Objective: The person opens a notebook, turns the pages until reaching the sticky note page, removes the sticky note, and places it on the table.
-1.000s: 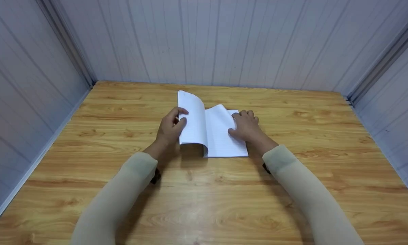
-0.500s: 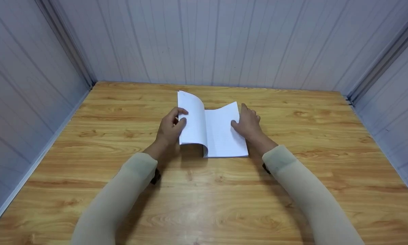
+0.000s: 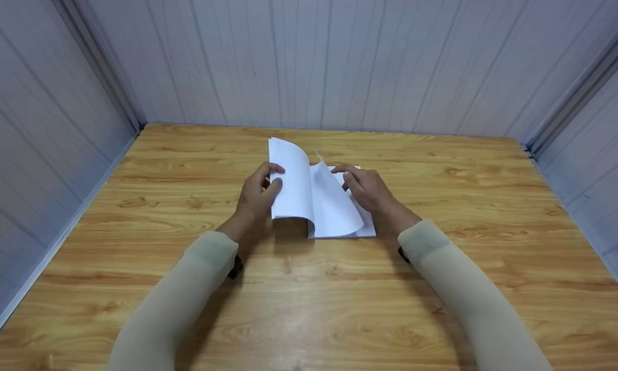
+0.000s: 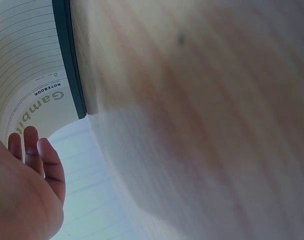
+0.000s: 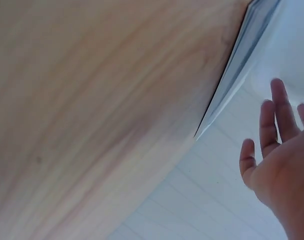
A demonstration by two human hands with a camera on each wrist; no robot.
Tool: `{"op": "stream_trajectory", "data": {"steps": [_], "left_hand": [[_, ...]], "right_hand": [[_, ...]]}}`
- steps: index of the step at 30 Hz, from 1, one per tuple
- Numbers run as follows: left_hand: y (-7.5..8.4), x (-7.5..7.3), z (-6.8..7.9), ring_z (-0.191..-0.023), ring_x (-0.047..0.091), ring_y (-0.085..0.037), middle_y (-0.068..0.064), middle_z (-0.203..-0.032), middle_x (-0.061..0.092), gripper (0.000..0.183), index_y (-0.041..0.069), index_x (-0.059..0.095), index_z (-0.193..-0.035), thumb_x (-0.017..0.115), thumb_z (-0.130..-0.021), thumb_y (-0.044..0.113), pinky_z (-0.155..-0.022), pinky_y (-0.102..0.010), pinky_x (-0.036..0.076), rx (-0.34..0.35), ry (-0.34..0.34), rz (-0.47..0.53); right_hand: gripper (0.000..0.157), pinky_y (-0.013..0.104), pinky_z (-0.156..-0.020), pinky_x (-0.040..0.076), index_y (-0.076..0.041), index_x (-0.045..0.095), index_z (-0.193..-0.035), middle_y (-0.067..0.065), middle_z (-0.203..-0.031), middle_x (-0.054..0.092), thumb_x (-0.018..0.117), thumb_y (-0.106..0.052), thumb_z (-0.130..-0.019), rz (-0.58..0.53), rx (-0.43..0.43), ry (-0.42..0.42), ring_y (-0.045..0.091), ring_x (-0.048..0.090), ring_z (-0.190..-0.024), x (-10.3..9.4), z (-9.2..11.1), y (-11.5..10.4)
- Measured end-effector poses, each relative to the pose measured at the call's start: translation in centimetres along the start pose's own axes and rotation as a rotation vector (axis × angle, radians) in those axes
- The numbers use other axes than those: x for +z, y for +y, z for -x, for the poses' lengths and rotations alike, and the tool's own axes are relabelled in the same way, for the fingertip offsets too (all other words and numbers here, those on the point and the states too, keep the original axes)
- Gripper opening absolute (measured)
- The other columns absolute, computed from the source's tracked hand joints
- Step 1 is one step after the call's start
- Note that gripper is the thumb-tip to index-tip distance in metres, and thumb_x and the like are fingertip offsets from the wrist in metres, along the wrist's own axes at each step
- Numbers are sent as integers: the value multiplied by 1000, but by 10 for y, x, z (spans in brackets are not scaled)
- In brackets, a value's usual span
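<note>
An open notebook [image 3: 331, 206] with white lined pages lies on the wooden table. My left hand [image 3: 259, 190] grips the raised left-hand pages at their outer edge, thumb in front. The left wrist view shows the printed cover side [image 4: 39, 97] of that stack, lettered "Gambit" and "NOTEBOOK", with a dark spine. On the right, a single page [image 3: 329, 193] is lifted, its top corner pointing up and curling leftward. My right hand [image 3: 368, 188] hovers over the right-hand pages, index fingertip close to the lifted page's edge. In the right wrist view its other fingers [image 5: 284, 112] are extended, holding nothing.
The wood-grain table [image 3: 298, 304] extends around the notebook on all sides. Pale panelled walls [image 3: 303, 62] enclose it at the back, left and right. Dark wrist straps [image 3: 235, 268] show at the cuffs of the light sleeves.
The right hand took the page's top corner up from the right side and swept it leftward; its fingers have now come away from the corner. The left hand has stayed still.
</note>
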State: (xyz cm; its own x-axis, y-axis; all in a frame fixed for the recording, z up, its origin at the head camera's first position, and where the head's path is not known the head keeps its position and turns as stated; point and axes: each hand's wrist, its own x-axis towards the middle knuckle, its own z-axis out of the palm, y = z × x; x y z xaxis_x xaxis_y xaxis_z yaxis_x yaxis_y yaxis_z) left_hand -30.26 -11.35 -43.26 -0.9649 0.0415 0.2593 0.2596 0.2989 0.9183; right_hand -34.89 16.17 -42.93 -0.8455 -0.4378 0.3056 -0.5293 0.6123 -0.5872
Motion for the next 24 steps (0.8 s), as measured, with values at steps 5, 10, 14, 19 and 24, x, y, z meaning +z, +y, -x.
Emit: {"op": "stream_trajectory", "data": {"steps": [5,10,14,19,24], "left_hand": [[-2,0,-1,-76,43,-19,-2,-95,51,20,16,61,-110,53,-92,16,-68,-30,38,10,3,-20],[0,0,-1,-81,45,-19,-2,-97,52,19,20,59,-110,55,-92,25,-72,-31,38,11,-9,-48],[0,1,-2,-83,46,-19,0,-103,55,22,20,59,-111,57,-93,31,-74,-32,39,21,-11,-82],[0,2,-2,-84,47,-19,0,-105,56,24,20,58,-112,59,-92,33,-74,-32,39,27,-10,-114],[1,2,-2,-82,47,-19,-1,-103,56,26,18,58,-112,61,-91,33,-72,-31,39,30,-6,-140]], "right_hand": [[37,42,-85,48,-24,59,-131,8,-100,73,36,-29,-103,-76,-89,-130,23,69,-96,1,0,-1],[37,43,-96,43,-30,56,-135,5,-124,65,40,-24,-102,-105,-145,-223,21,62,-108,2,1,-1],[39,46,-97,42,-30,55,-136,2,-128,63,39,-20,-101,-127,-192,-280,23,59,-113,4,0,-1],[40,46,-98,43,-25,54,-138,-3,-138,56,38,-20,-102,-166,-259,-325,23,58,-117,6,-1,-1],[42,45,-98,42,-24,54,-138,-4,-138,57,40,-13,-100,-185,-253,-340,25,57,-118,3,2,-9]]}}
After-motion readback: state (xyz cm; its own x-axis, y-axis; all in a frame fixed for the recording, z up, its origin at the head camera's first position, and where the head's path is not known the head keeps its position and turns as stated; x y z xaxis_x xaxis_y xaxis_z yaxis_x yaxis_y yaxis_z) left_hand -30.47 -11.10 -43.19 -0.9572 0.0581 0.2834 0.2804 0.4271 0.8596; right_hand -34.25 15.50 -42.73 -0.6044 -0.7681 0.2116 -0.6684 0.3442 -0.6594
